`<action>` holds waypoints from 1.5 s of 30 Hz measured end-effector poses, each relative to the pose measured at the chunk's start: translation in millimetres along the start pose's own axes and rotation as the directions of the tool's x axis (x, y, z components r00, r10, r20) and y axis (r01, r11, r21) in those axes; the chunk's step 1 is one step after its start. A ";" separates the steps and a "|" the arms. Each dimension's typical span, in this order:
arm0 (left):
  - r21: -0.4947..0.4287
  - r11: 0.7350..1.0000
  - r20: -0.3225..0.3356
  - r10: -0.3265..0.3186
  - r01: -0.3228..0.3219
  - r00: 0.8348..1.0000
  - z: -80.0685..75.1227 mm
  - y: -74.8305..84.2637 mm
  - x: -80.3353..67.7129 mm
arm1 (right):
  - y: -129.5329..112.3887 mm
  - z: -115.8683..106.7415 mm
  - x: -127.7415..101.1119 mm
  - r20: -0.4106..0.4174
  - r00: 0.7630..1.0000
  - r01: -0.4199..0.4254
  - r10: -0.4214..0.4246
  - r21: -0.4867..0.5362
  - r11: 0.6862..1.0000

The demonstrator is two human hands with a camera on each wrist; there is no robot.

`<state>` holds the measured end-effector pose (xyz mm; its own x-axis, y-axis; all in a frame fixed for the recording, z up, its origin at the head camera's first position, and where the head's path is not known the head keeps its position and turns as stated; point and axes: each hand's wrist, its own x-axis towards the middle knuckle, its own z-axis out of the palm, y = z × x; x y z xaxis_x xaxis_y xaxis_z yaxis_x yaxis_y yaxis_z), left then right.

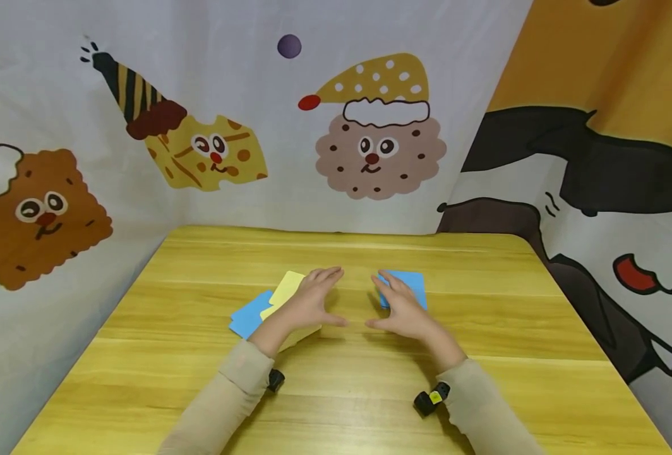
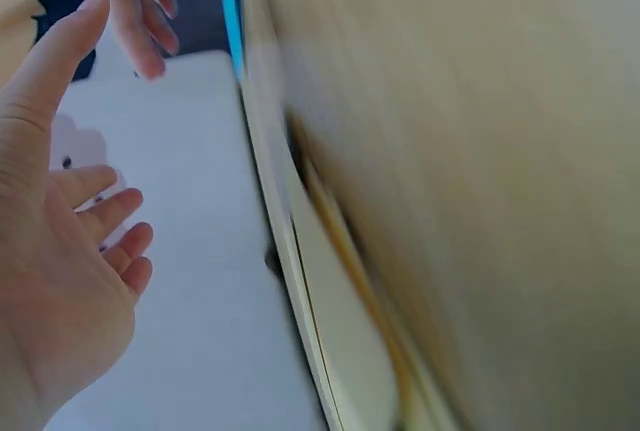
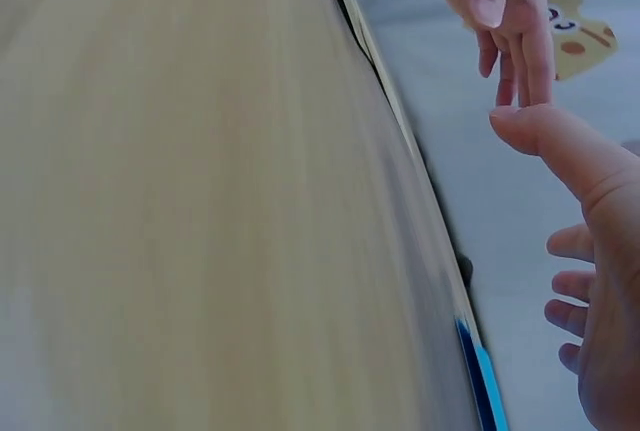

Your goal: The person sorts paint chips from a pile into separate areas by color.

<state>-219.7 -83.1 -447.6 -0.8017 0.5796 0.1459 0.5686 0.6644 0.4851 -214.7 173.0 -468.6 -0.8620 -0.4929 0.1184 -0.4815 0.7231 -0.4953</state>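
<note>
- Left hand (image 1: pixel 307 303) was spread flat, gripping nothing, over the yellow card (image 1: pixel 286 289) at frame centre.
- Right hand (image 1: pixel 401 306) was likewise spread, empty, beside the blue card (image 1: pixel 412 284).
- Both cards lay on the bench (image 1: pixel 484 316).

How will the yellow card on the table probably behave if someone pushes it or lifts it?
The yellow card looks thin and flat, so it is probably very light and somewhat bendable. It overlaps a blue card on the smooth wooden table, so a push would likely slide it. Lifting its flat edge may be fiddly.

Yellow card (image 1: pixel 287 289) overlaps blue card (image 1: pixel 249 316); another blue card (image 1: pixel 407 285) lies apart.
</note>
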 end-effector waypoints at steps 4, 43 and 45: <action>0.010 1.000 -0.004 -0.014 0.014 1.000 -10.6 -17.4 -11.9 | -10.1 9.1 7.8 -0.005 1.000 0.017 -0.017 -0.027 0.999; -0.026 0.986 0.091 -0.162 0.165 0.983 -44.9 -127.0 -33.3 | -64.9 54.3 76.3 0.136 0.990 -0.009 0.030 -0.154 0.988; -0.016 0.986 0.097 -0.162 0.164 0.982 -44.8 -128.7 -32.3 | -67.5 57.9 79.0 0.142 0.989 -0.015 0.037 -0.157 0.988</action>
<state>-275.2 -208.5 -476.1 -0.8616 0.5072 -0.0186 0.4262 0.7428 0.5163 -241.1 57.3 -475.7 -0.8480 -0.5295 -0.0235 -0.4879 0.7971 -0.3559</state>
